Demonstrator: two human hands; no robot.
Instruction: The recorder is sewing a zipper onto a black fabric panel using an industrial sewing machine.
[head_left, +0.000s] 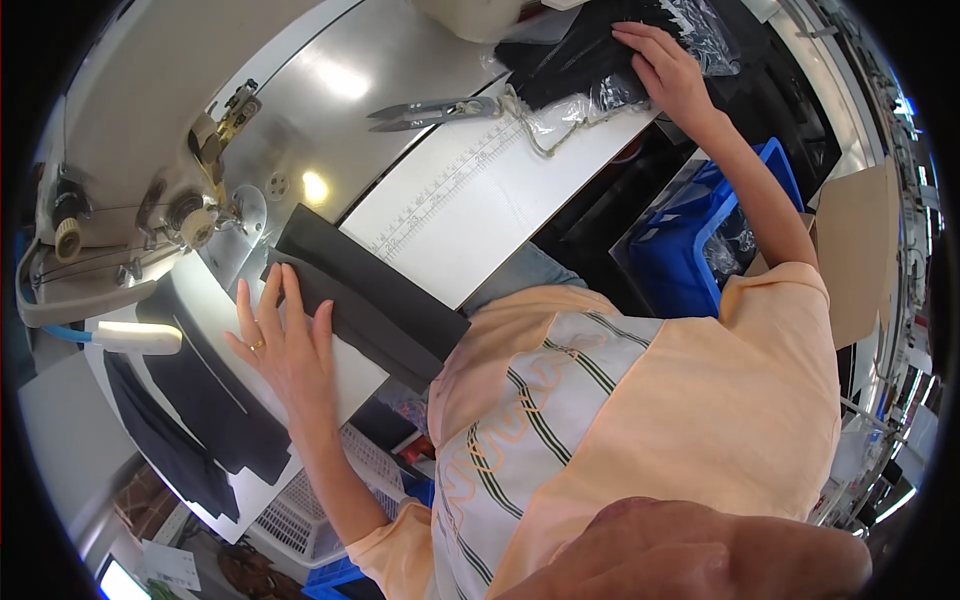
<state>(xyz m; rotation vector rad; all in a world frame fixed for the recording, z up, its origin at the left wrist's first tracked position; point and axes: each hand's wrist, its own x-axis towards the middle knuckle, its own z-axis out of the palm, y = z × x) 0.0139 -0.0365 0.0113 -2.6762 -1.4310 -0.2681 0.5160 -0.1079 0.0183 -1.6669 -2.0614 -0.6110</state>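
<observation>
My left hand (290,340) lies with fingers spread at the near-left edge of a folded dark fabric piece (380,330), which rests across the white ruler board (460,220) beside the sewing machine (130,180). My right hand (665,70) reaches to the upper right, fingers apart and slightly bent, touching a pile of black fabric (555,65) with clear plastic bags. Thread snips (430,112) with a cord lie left of that pile. More dark fabric pieces (200,400) lie on the left of the table.
A blue crate (670,270) with bagged items stands below my right arm, by a cardboard box (850,260). A white plastic basket (310,510) sits below the table at lower left. A lamp (140,337) on a blue neck is at the machine's lower left.
</observation>
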